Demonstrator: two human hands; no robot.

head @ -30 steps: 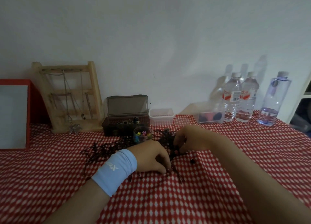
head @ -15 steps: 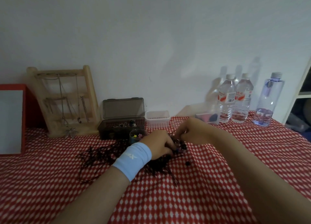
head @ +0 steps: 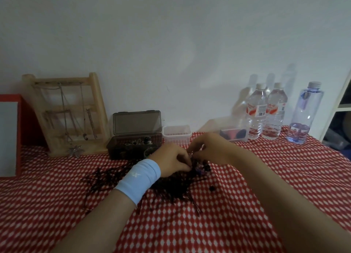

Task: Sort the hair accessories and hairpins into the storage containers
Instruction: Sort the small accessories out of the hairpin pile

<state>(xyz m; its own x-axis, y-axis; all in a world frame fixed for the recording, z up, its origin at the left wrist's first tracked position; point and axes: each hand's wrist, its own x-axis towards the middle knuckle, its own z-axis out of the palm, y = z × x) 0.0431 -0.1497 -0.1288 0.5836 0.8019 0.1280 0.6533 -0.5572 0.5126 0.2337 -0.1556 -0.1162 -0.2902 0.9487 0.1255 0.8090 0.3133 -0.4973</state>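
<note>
Hairpins [head: 103, 180] gripped by left hand [head: 171, 160], right hand [head: 211, 150] adjoining; bottle labels [head: 256, 110] unreadable.

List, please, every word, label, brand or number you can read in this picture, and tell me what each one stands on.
No text can be read with certainty.
On the light blue wristband: a white mark, too blurred to read.
On the red-and-white bottle labels: print too small and blurred to read.
On the tall bluish bottle: a small dark label near the neck, unreadable.
</note>
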